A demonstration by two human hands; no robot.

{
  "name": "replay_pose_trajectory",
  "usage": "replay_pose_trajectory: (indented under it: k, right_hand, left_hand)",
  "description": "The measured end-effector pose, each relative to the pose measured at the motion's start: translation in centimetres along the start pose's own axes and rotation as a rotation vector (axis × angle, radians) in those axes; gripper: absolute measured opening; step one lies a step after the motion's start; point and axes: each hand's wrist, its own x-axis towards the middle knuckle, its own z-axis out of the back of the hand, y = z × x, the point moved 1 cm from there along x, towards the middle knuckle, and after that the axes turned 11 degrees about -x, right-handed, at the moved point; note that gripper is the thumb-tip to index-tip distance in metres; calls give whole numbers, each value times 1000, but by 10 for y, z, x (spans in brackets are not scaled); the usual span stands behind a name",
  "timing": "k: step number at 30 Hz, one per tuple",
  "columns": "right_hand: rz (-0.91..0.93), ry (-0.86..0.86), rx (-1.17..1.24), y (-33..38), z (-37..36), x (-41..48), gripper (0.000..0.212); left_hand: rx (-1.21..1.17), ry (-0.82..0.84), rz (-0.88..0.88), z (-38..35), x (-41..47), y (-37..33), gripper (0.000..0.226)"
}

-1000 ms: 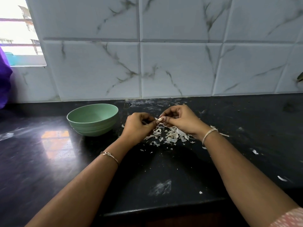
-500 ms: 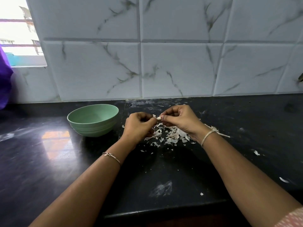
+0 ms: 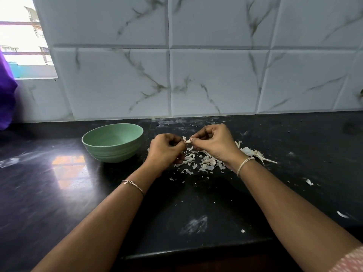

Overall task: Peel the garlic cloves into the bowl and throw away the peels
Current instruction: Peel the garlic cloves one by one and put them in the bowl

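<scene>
A small pale garlic clove (image 3: 188,141) is held just above the black counter (image 3: 59,193), between both hands. My left hand (image 3: 166,152) pinches it from the left with curled fingers. My right hand (image 3: 214,143) pinches it from the right, thumb and fingertips at its tip. Under and to the right of the hands lies a heap of white garlic peels (image 3: 204,161). A green bowl (image 3: 113,142) stands left of my left hand, a short gap away; its inside looks bare from here.
A marble-tiled wall (image 3: 216,79) closes the back of the counter. Stray peel flakes (image 3: 309,181) lie to the right and near the front edge (image 3: 196,250). A window (image 3: 21,40) and a purple cloth (image 3: 5,95) are at far left.
Both hands stay together at the clove with only small finger shifts. The bowl and the peel heap have not moved.
</scene>
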Motion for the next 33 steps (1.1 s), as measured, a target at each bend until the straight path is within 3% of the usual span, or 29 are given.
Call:
replay_pose_trajectory:
  k: [12, 17, 21, 29, 33]
  right_hand:
    - [-5, 74, 102, 1, 0, 0, 8]
    - [-40, 111, 206, 1, 2, 1, 7]
    - [-90, 146, 309, -1, 6, 1, 7]
    - [-188, 310, 474, 2, 9, 0, 7]
    - [-215, 334, 539, 3, 14, 0, 12]
  left_hand:
    - [-17, 9, 33, 0, 2, 0, 14]
    - [-256, 52, 133, 1, -3, -3, 11]
    - [-316, 76, 159, 1, -5, -7, 11]
    - [-363, 5, 183, 3, -1, -7, 12]
    - [-229, 16, 167, 1, 0, -5, 18]
